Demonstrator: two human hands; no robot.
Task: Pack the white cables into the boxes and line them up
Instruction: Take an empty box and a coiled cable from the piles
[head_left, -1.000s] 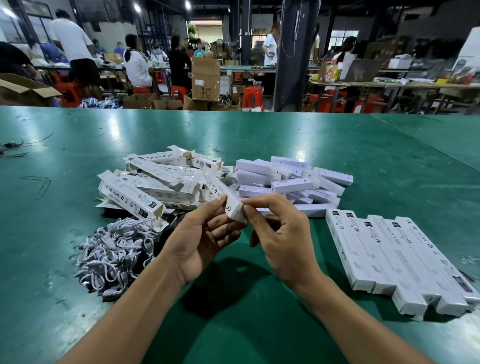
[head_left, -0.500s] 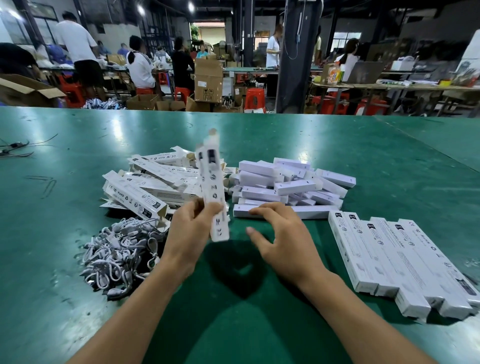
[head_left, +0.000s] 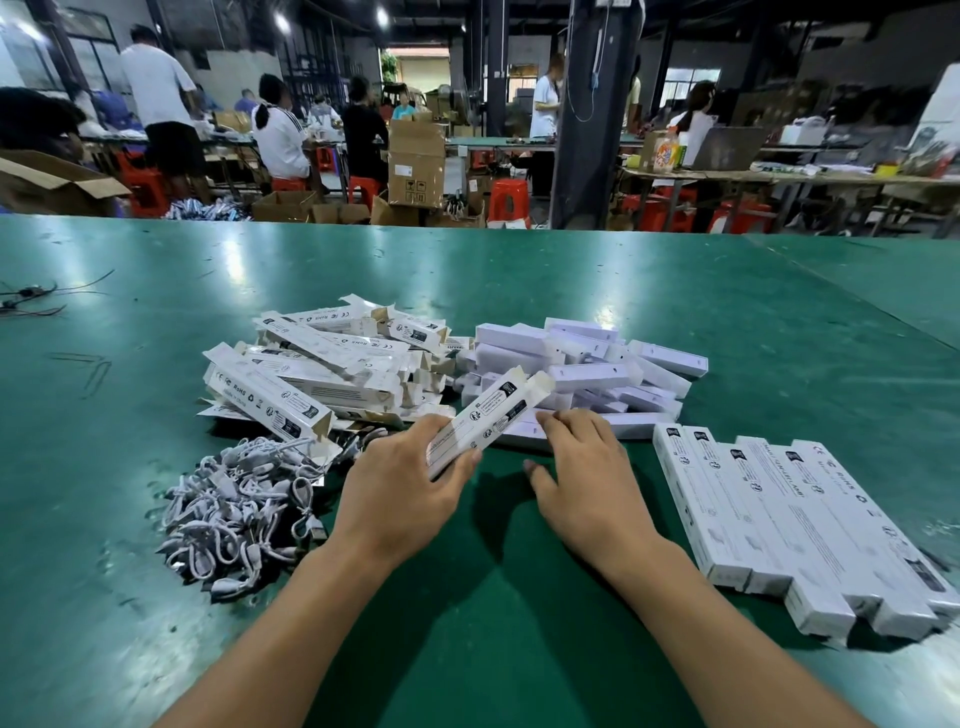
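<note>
My left hand (head_left: 400, 488) grips a long white printed box (head_left: 488, 415) that slants up to the right, its far end flap open. My right hand (head_left: 582, 467) lies beside it with spread, relaxed fingers over the near edge of a pile of plain white inner boxes (head_left: 587, 364), holding nothing. A heap of coiled white cables (head_left: 239, 504) lies left of my left hand. Behind the cables is a pile of open printed boxes (head_left: 322, 364). A row of several packed boxes (head_left: 789, 519) lies side by side at the right.
The green table (head_left: 519, 649) stretches far ahead and to both sides. Thin dark wires (head_left: 31, 301) lie at the far left. Beyond the table's far edge stand people, cardboard cartons (head_left: 415, 161), red stools and a dark pillar (head_left: 587, 114).
My left hand has tipped the box from upright down to a slant toward the right. My right hand has let go of its end and moved onto the pile of plain white boxes.
</note>
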